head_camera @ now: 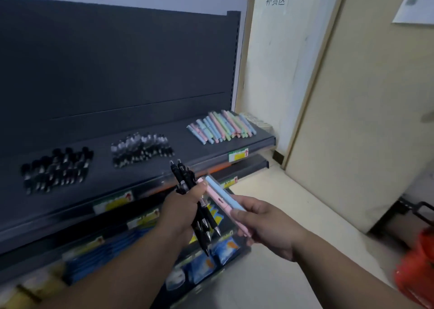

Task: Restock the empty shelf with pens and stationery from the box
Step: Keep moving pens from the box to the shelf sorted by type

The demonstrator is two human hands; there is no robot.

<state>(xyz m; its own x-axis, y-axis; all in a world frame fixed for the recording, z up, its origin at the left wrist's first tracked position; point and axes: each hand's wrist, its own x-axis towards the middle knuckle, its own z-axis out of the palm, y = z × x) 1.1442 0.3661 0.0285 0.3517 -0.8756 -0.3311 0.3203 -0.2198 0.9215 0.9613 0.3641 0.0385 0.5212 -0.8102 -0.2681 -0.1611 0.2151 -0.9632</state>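
My left hand [182, 206] grips a bundle of black pens [185, 179], tips pointing down. My right hand [265, 224] holds a pink pen [217, 197] and a light blue pen [219, 188] together; their far ends touch my left thumb. Both hands are in front of the dark shelf [164, 130]. On that shelf lie a pile of black pens [56, 167] at the left, a pile of black-and-white pens [142, 149] in the middle, and a row of pastel pens [222, 126] at the right.
Lower shelves hold blue packaged goods [211, 254] behind yellow price tags [238, 154]. A cream wall and door [352, 97] stand to the right. Something red [418, 268] sits at the lower right on the floor, beside a dark frame [408, 212].
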